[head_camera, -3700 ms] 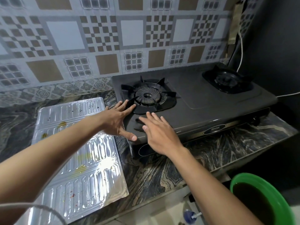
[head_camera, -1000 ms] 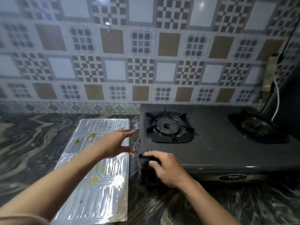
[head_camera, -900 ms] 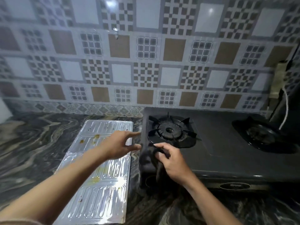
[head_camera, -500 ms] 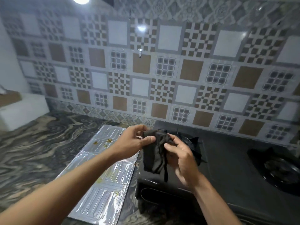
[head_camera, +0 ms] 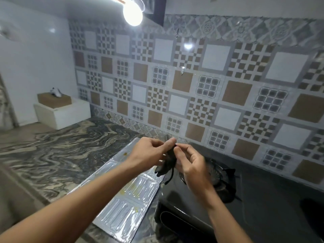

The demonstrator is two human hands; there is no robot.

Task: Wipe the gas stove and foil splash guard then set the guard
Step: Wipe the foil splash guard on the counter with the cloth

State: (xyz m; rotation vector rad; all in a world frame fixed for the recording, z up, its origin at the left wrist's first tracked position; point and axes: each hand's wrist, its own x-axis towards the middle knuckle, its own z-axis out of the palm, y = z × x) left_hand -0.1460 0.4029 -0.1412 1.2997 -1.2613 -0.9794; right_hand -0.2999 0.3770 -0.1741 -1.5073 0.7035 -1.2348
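Stove (head_camera: 263,199) and guard (head_camera: 129,204) not yet wiped; both hands are readying the cloth (head_camera: 169,161).

Left hand (head_camera: 149,153) pinches the top of the dark cloth and right hand (head_camera: 192,165) pinches it just beside, so both are clamped on it in the air above the stove's left edge, with a loose tail dangling. The guard lies flat on the tabletop (head_camera: 61,151), just left of the stove, with yellowish spots on its ribs. The stove sits on the right, by the tiled wall. To do this well, I would fold the cloth into a flat pad, tuck in the tail so it cannot drag, and wipe the stove from far to near. On the foil, light strokes along the ribs seem best, with the other hand bracing it, since thin foil likely creases or slides.
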